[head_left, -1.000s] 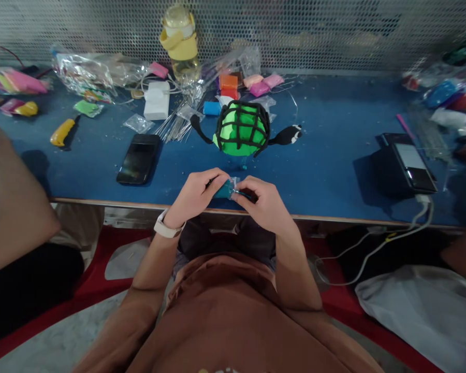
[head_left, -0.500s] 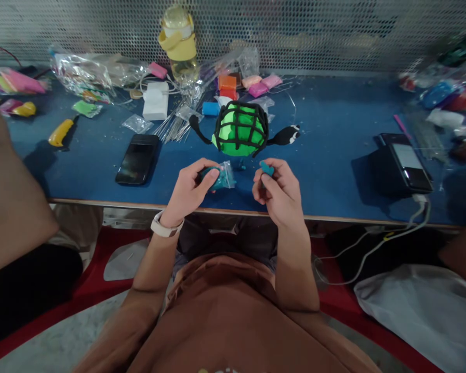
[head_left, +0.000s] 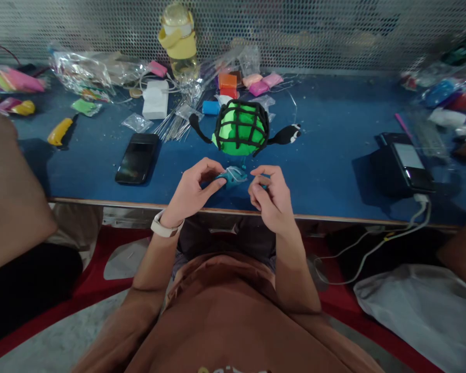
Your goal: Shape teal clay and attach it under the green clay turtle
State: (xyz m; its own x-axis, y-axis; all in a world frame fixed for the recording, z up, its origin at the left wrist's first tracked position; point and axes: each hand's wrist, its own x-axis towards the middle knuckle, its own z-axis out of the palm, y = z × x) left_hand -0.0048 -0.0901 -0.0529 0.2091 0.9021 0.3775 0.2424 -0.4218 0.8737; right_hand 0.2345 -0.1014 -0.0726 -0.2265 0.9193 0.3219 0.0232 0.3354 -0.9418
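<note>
Across the whole middle band of the frame, a blue table [head_left: 334,155], near edge running left to right just below centre. Along the upper edge, a perforated metal screen [head_left: 314,31]. Upper centre, a green clay turtle shell [head_left: 241,129] crossed with black strips, black limbs out to either side. Right of centre, a phone on a black stand [head_left: 406,163] with a white cable trailing off the table edge. Left of centre, a dark phone [head_left: 137,158] lying flat. Top centre, a yellow-capped bottle [head_left: 179,41]; beside it, a white box [head_left: 156,100]. Far left, a yellow-handled knife [head_left: 61,131].

At centre, just below the shell, left hand [head_left: 194,189], fingers pinched shut on a small clear bag of teal clay [head_left: 230,176] held above the table's near edge. Just beside it, right hand [head_left: 270,194], fingers curled in, thumb and forefinger closed on a tiny teal clay bit [head_left: 263,185], mostly hidden.
</note>
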